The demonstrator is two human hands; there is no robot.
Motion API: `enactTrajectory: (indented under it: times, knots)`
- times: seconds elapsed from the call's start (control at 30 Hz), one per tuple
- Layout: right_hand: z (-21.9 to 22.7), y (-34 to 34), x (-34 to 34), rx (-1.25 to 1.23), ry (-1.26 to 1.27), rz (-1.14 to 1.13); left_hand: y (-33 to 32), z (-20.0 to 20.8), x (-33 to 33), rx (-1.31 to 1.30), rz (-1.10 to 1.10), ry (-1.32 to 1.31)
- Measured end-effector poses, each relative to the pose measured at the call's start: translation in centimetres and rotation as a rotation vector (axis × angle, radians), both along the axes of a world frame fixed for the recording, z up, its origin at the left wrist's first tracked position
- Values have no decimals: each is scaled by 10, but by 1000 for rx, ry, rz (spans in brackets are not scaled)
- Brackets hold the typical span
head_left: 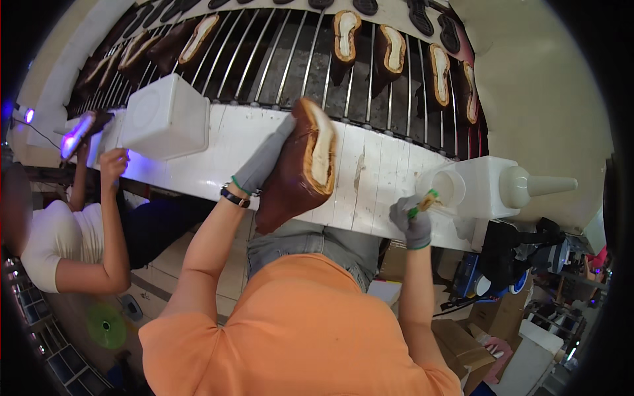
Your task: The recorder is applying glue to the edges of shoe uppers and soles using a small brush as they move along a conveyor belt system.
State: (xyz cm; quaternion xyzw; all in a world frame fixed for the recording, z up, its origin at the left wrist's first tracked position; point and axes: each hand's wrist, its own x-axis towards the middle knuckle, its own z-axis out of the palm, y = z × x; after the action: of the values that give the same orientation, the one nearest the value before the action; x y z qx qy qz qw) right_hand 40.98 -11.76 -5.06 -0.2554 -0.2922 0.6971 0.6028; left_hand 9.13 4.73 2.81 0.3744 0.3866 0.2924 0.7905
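Note:
My left hand (264, 162), in a grey glove, grips a brown leather boot upper (289, 173) from its left side. The boot's underside faces up and to the right, showing a pale insole strip ringed by a tan edge. Over the right end of the white bench, my right hand (413, 224), also gloved, is closed around a small brush (429, 198) with green on its handle; its bristles are hard to make out. That hand is beside a white plastic container (485, 187) with a round opening, apart from the boot.
Beyond the white bench (231, 138) runs a metal roller conveyor (290, 59) bearing several upturned boots (345, 39). Dark soles (420, 16) lie along its far side. A white plastic box (168, 115) stands to the left, near a co-worker's hand (115, 165). Cardboard boxes (456, 346) are at lower right.

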Motion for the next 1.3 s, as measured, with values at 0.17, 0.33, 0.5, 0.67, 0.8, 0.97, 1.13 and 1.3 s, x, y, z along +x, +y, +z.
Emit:
enactTrajectory:
  times: [0.17,0.33,0.5,0.67,0.8,0.97,1.13,1.3]
  knots:
    - [-29,-10,-20,-125,109,23,12,-11,-42,668,-26,944]
    - [-30,-9,-18,-108,113,10,-54,-4,-48,1072,-295,1335]
    - [-31,-6,-15,-118,87,58,-55,-9,-37,1049,-227,1266]
    - [-32,-7,-14,-143,95,60,-35,-6,-56,445,59,545]
    - [-33,-9,-16,-163,147,-24,14,-19,-60,186,330,-134]
    - [-34,-8,-17,-129,168,-43,138,-39,-43,476,279,52]
    - [-33,-10,-16,-122,210,-59,188,-33,-30,898,504,1055]
    - [-36,-13,-16,-201,233,-95,185,-10,0,1015,615,797]
